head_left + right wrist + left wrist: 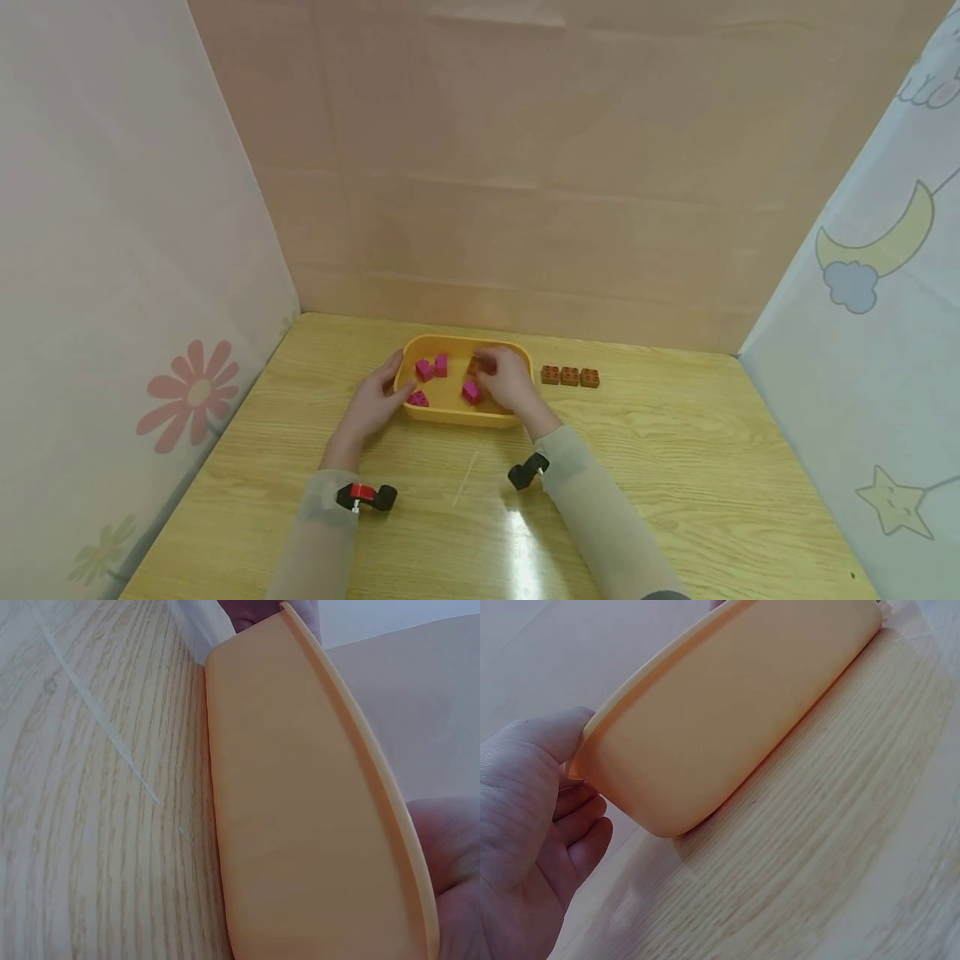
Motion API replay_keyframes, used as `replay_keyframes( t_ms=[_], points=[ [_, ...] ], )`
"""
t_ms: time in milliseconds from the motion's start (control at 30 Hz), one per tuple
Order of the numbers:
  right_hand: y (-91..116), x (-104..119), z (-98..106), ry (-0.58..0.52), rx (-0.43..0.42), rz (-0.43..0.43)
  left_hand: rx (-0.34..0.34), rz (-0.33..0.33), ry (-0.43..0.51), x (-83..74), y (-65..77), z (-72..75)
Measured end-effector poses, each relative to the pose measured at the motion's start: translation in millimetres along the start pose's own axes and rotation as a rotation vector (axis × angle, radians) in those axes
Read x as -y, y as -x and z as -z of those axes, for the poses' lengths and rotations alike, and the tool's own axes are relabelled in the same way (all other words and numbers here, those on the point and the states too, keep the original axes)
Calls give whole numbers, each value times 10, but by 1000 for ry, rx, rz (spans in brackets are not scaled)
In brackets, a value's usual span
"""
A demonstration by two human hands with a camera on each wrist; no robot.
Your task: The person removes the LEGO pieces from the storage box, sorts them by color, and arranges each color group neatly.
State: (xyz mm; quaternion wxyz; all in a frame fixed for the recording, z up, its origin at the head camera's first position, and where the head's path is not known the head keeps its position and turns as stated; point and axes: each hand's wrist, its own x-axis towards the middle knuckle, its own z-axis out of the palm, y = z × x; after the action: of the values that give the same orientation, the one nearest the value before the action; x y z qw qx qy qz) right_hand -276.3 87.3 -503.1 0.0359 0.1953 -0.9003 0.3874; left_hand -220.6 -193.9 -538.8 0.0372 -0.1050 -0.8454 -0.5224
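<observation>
The left hand (375, 402) holds the end of the yellow tub (459, 417), thumb at the rim and the other fingers bent outside, below it. That is a good way to stop the tub from sliding, I think. The right hand (510, 382) dips into the tub. Its fingers are close together by a brown block (473, 366), but I cannot tell if they pinch it.

To pick it up well, it seems best to press two flat sides and lift straight up. A pink block (470, 392) sits just beside the thumb, so a slow hand should keep from bumping it. The other pink blocks (441, 365) lie in the left part of the tub.

The blocks look like hard, smooth plastic. The row of brown blocks (570, 377) on the bench (420, 533), right of the tub, has round bumps on top. The tub has smooth walls, round corners and a lip that sticks out. The bench has wavy wood lines and a shiny spot.
</observation>
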Motion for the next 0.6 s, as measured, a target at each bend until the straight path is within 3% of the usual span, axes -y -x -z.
replay_keyframes(
  t_ms=[200,367,600],
  points=[
    [11,2,19,-77,-43,0,-5,-2,4,0,3,2],
    [35,22,50,-124,-32,-35,-11,-7,14,-4,-1,2],
    [72,37,100,-170,-16,-21,-3,13,15,-15,6,12]
  ],
)
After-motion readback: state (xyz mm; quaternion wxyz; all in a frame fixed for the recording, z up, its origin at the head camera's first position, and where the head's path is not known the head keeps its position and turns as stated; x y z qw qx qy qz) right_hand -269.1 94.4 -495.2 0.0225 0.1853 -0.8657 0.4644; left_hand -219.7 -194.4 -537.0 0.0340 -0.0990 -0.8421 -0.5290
